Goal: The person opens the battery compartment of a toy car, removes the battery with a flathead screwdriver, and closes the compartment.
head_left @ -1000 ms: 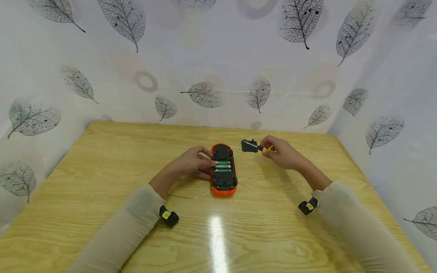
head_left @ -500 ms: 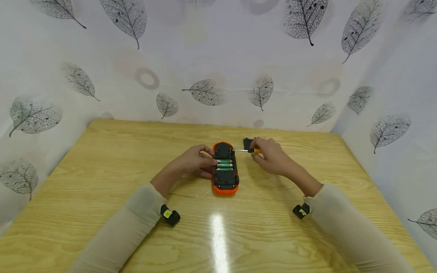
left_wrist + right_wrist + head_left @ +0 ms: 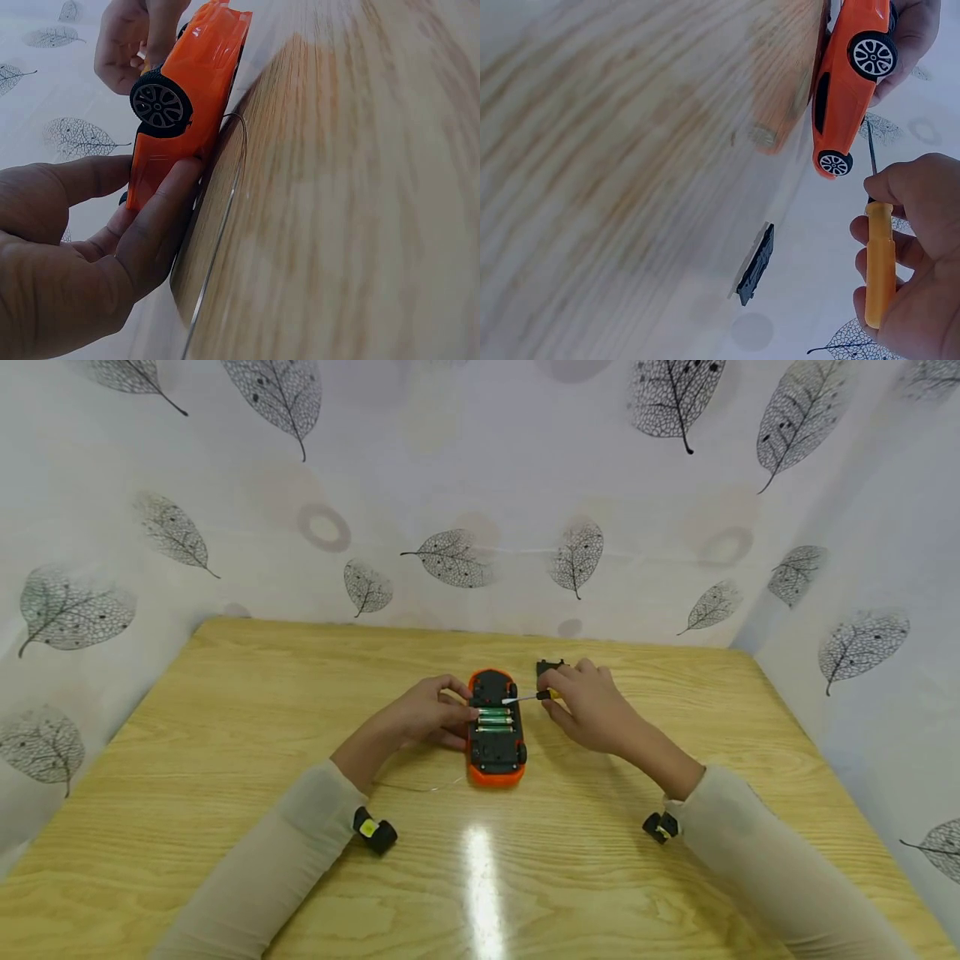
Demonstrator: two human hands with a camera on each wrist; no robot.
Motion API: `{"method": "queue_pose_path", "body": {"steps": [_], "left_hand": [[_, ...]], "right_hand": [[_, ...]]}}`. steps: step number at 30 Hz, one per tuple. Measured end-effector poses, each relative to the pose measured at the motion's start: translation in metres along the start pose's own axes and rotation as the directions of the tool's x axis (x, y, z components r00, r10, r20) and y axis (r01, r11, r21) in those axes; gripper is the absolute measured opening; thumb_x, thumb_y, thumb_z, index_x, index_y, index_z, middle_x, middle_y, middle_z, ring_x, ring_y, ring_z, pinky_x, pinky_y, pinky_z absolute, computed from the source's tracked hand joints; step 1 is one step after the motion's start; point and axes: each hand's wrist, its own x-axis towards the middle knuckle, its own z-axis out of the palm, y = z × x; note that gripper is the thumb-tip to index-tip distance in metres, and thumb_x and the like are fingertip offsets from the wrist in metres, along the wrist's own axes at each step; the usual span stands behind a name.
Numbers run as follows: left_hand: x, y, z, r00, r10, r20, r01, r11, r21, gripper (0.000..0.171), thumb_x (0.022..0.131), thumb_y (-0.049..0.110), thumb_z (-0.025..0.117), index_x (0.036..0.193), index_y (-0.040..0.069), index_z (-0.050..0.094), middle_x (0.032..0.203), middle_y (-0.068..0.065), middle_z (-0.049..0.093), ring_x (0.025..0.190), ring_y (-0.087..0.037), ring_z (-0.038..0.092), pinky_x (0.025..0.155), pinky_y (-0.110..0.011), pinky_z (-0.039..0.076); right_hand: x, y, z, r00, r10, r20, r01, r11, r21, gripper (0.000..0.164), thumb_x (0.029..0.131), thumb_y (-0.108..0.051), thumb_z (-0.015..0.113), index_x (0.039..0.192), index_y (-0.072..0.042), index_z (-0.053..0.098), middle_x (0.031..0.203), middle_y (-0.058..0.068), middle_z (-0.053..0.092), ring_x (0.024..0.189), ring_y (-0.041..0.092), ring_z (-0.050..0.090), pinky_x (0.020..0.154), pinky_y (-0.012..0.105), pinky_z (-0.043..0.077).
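An orange toy car (image 3: 496,758) lies upside down on the table, its black underside up. Several green batteries (image 3: 495,721) sit in its uncovered battery compartment. My left hand (image 3: 420,714) grips the car's left side, thumb on the underside beside the batteries. In the left wrist view, fingers lie along the orange body. My right hand (image 3: 596,706) holds a screwdriver by its yellow handle (image 3: 880,262). Its metal tip is over the underside, just beyond the batteries; whether it touches is hard to tell. Behind the right hand lies the black battery cover (image 3: 551,666), partly hidden in the head view.
A thin wire (image 3: 225,214) runs from near the car across the wooden table (image 3: 375,893). Leaf-patterned cloth (image 3: 450,485) stands behind the table and along its sides. Each wrist carries a small black camera (image 3: 375,832).
My right hand has moved left with the screwdriver, from over the battery cover to the car, bringing its tip over the underside. My left hand keeps its grip on the car.
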Motion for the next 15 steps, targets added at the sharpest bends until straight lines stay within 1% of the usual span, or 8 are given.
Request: {"method": "queue_pose_path", "body": {"steps": [3,8,15], "left_hand": [[0.000,0.001,0.000,1.000,0.000,-0.003,0.000,1.000,-0.003,0.036,0.100,0.003,0.066,0.130,0.003,0.047,0.118,-0.023,0.064,0.084,-0.030,0.074,0.076,-0.044,0.065],[0.000,0.000,0.000,1.000,0.004,-0.005,-0.004,1.000,-0.002,0.035,0.100,0.003,0.066,0.129,0.003,0.047,0.118,-0.023,0.064,0.084,-0.030,0.073,0.075,-0.044,0.065],[0.001,0.000,0.000,1.000,0.002,-0.002,-0.002,1.000,0.003,0.035,0.100,0.004,0.066,0.129,0.004,0.047,0.116,-0.022,0.064,0.085,-0.029,0.073,0.075,-0.043,0.065]], "right_hand": [[0.001,-0.002,-0.004,1.000,-0.023,-0.005,0.023,0.999,-0.032,0.021,0.097,-0.016,0.073,0.117,-0.012,0.068,0.107,0.006,0.068,0.088,0.030,0.050,0.074,0.046,0.038],[0.002,-0.004,-0.012,0.998,-0.065,-0.010,0.064,0.993,-0.098,0.019,0.095,-0.016,0.075,0.113,-0.012,0.070,0.101,0.007,0.069,0.085,0.032,0.052,0.070,0.045,0.038],[0.003,-0.006,-0.023,0.996,-0.080,0.024,0.083,0.985,-0.149,0.016,0.093,-0.016,0.077,0.108,-0.012,0.074,0.095,0.006,0.070,0.079,0.028,0.050,0.067,0.041,0.035]]}}
